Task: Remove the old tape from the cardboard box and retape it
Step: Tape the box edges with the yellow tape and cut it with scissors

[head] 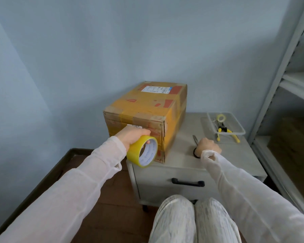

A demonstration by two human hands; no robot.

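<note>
**Q:** What are the hands doing?

**A:** The left hand (130,135) is gripping the yellow tape roll (135,155), with its fingers curled through the core, and is holding it just in front of the near face of the box (147,104). The right hand (208,144) is lying over the scissors (195,140) on the desk (182,160). Its fingers are hidden, so whether it is grasping them cannot be told.

**Q:** How should the step be done well?

**A:** Glossy strips are covering the box seams, so the peeling is probably not finished. It would be sensible to lift a tape corner with the scissor tip and pull low along the seam while the other hand steadies the box.

**Q:** Where are the edges and the open room?

**A:** The box is sitting on the left part of the desk, its near face close to the front edge, so any push toward the person is risking a slide. Bare desk is lying between the box and the tray (239,133). The shelf frame (279,76) is closing off the right side.
</note>
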